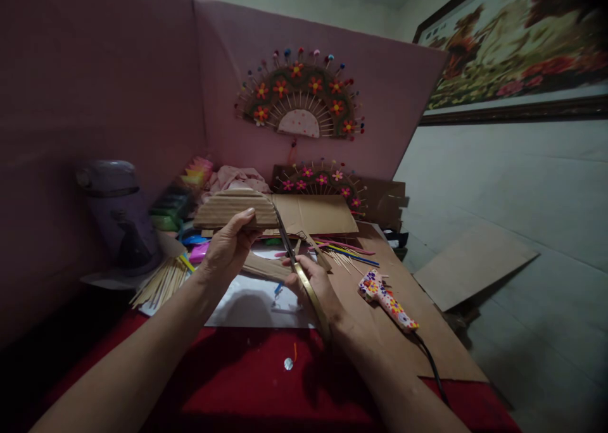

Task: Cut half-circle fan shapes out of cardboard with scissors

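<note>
My left hand (231, 246) pinches a ribbed cardboard piece (228, 210), its thumb on the front face near the right end. The piece has a curved upper edge. My right hand (311, 284) is closed around the gold handle of a pair of scissors (286, 238). The dark blades point up and left and meet the cardboard's right edge. Below the hands, a curved cardboard strip (266, 267) lies over white paper (237, 303).
A patterned glue gun (389, 303) with a black cord rests on a cardboard sheet (446, 351) at right. Wooden sticks (164, 282) and a purple flask (118, 221) stand left. Decorated fans (299, 97) and a flat cardboard panel (318, 213) are behind.
</note>
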Action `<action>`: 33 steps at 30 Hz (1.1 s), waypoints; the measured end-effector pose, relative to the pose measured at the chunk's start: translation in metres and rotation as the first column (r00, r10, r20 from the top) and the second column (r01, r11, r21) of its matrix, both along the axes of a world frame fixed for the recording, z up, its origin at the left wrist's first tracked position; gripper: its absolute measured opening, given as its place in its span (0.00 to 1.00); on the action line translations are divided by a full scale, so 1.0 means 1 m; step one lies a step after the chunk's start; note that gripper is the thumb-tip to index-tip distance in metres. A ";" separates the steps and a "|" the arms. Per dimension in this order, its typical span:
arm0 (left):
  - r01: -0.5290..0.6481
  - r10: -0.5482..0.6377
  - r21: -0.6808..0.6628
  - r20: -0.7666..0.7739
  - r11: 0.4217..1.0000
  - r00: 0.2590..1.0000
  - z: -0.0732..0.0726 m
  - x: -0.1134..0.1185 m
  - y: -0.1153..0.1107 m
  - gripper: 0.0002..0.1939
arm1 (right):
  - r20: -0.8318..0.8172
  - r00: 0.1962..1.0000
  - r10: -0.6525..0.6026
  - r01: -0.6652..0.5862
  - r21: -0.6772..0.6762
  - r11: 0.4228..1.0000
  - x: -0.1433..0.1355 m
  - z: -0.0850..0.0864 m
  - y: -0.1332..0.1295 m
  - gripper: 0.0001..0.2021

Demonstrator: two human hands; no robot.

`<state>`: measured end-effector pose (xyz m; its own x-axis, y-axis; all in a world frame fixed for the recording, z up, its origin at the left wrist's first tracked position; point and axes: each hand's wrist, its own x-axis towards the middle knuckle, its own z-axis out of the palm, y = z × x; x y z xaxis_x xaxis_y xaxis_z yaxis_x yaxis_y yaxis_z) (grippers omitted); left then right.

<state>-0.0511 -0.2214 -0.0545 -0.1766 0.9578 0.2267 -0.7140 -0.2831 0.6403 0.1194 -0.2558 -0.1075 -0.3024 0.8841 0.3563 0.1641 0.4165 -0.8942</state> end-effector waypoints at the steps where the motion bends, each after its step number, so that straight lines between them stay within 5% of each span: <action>1: 0.001 -0.001 -0.003 0.003 1.000 1.000 0.000 0.000 0.000 0.04 | -0.011 1.000 0.002 -0.002 -0.002 1.000 0.000 0.000 0.000 0.34; 26: 0.023 -0.025 0.033 0.038 0.999 0.999 0.001 0.005 -0.003 0.05 | -0.078 0.996 -0.049 0.052 0.039 0.998 -0.004 -0.007 0.001 0.28; 33: 0.025 -0.026 0.029 0.037 0.999 0.999 0.001 0.004 -0.003 0.05 | -0.052 0.998 0.037 -0.034 0.044 0.998 -0.001 -0.013 0.005 0.30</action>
<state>-0.0471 -0.2244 -0.0535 -0.1613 0.9552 0.2481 -0.7442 -0.2829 0.6051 0.1188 -0.2508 -0.1202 -0.3133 0.8567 0.4098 0.1020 0.4593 -0.8824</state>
